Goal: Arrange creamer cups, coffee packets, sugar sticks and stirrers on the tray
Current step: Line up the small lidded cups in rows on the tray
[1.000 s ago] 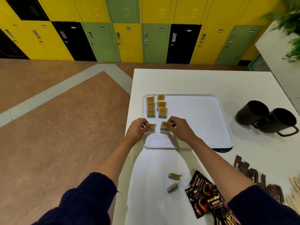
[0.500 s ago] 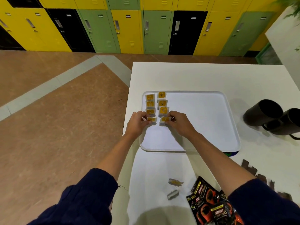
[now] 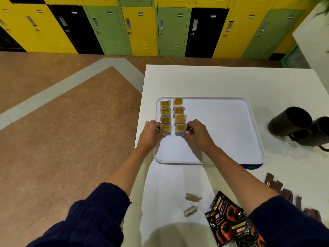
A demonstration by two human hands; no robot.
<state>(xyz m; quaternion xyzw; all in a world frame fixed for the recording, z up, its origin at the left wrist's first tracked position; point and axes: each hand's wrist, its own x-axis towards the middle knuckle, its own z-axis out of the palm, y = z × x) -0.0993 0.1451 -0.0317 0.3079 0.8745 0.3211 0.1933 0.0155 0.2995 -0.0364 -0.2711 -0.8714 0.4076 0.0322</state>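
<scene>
Your left hand (image 3: 150,133) pinches a yellow-lidded white plastic creamer cup (image 3: 165,129) and your right hand (image 3: 197,134) pinches a second such cup (image 3: 180,129). They end two 12-to-6 columns at 9 o'clock on the white rectangular plastic tray (image 3: 222,132). Two loose cups (image 3: 193,197) lie off-tray at 6 o'clock, likely nearer your right hand.

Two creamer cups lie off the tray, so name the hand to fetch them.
Right hand, likely: the loose creamer cups lie beside its forearm, near the coffee packets; the left arm sits beyond the table edge.
</scene>
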